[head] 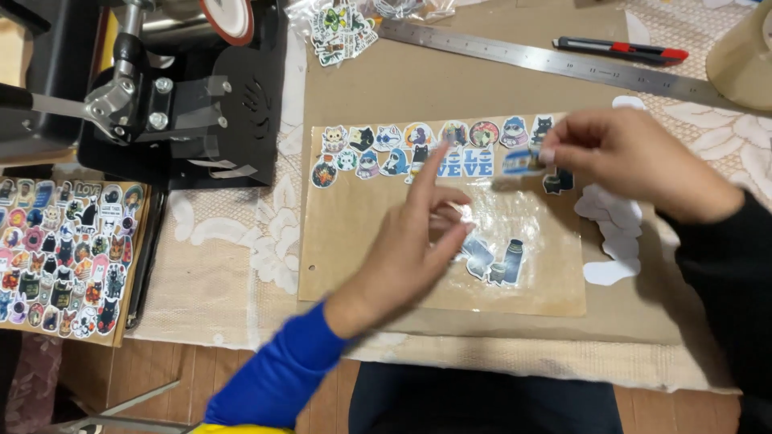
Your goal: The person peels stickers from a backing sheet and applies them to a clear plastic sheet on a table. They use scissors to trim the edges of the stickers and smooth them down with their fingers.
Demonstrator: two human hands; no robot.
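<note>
Your right hand (627, 161) pinches one small blue sticker (523, 161) just above the brown sheet (354, 241). Your left hand (422, 241) hovers open over that sheet, index finger raised. Two rows of stickers line its top edge; three more lie near its middle. One steel ruler (547, 60) and one cutter (619, 51) rest on the tabletop (418, 80).
</note>
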